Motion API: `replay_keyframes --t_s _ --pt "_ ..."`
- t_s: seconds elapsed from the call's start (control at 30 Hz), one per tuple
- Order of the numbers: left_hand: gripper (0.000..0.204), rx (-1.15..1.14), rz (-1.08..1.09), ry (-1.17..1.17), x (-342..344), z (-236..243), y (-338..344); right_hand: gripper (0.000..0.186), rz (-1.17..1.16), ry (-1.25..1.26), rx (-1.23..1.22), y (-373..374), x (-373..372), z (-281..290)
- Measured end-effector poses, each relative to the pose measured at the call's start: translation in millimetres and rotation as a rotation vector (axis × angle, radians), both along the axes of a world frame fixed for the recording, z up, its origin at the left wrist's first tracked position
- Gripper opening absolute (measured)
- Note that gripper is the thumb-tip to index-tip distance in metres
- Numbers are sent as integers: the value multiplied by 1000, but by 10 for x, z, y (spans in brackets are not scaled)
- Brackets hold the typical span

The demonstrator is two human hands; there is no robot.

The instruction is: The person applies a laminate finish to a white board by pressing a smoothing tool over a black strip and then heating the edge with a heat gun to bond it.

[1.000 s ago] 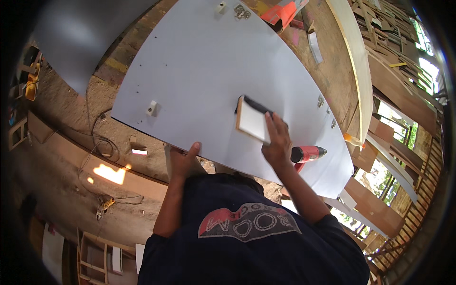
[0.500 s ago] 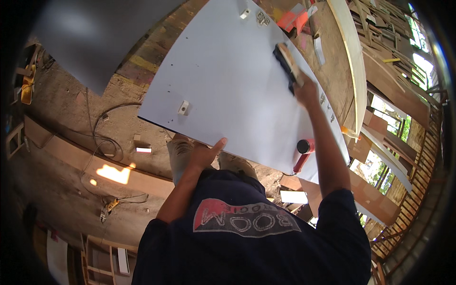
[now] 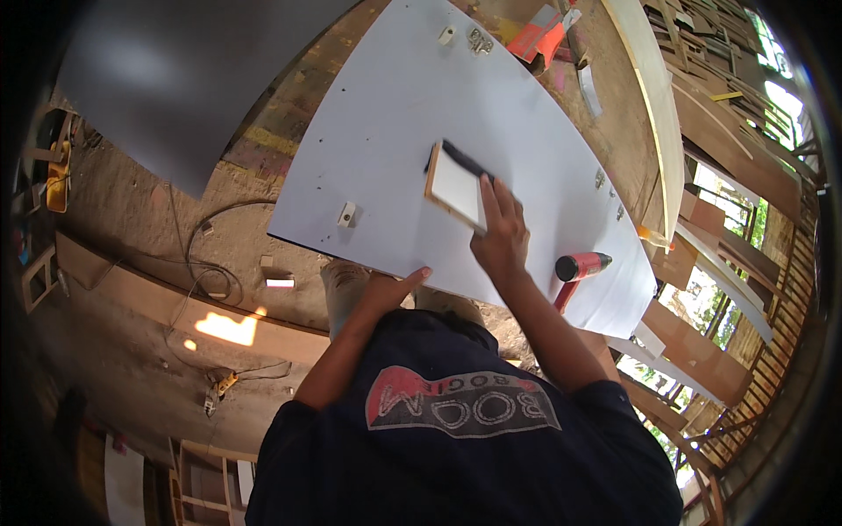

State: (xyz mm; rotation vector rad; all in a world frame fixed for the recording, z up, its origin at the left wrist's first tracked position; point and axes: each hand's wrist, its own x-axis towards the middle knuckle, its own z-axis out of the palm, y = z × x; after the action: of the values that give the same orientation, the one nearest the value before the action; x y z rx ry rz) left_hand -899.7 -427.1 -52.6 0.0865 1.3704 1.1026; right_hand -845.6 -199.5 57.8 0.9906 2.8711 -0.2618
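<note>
A large, pale grey-white curved panel (image 3: 395, 167) lies in front of me. My right hand (image 3: 502, 241) grips a flat rectangular wooden block (image 3: 460, 188) with a white face and a black pad along its far side. The block is tilted over the middle of the panel; whether its pad touches the surface, I cannot tell. At the panel's near edge, my left hand (image 3: 392, 291) holds on with the thumb on top and the fingers hidden below. A red and black power tool (image 3: 583, 266), shaped like a heat gun, rests on the panel right of my right hand.
Small white blocks (image 3: 347, 214) and metal hinges (image 3: 480, 40) sit on the panel. A dark sheet (image 3: 167, 79) stands at the left. A cable (image 3: 197, 250) coils on the dirt floor. Orange-red material (image 3: 537, 37) lies beyond the panel, with a curved wooden strip (image 3: 651, 96) to the right.
My right hand has drawn the block from the panel's far right edge back toward the middle and turned it, so its white face shows. My left hand stays at the near edge.
</note>
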Motion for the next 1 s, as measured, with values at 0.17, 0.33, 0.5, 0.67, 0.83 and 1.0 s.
replay_keyframes --t_s 0.17,0.33,0.5,0.67,0.83,1.0 --pt "74 -1 -17 38 -14 -24 -11 84 -18 34 122 721 -551 -260" --pt "58 37 31 17 -84 107 76 75 -68 -7 157 1353 -1010 -272" --pt "58 49 285 158 109 -270 -142 74 -70 -112 -62 1026 -723 -74" --pt "52 4 365 120 -360 -102 -472 85 56 -33 -109 -368 195 83" --pt "46 32 395 290 -561 -1 -533 83 91 68 -4 -310 -140 -29" --pt "47 58 482 275 -485 44 -378 74 18 96 84 334 -873 -154"
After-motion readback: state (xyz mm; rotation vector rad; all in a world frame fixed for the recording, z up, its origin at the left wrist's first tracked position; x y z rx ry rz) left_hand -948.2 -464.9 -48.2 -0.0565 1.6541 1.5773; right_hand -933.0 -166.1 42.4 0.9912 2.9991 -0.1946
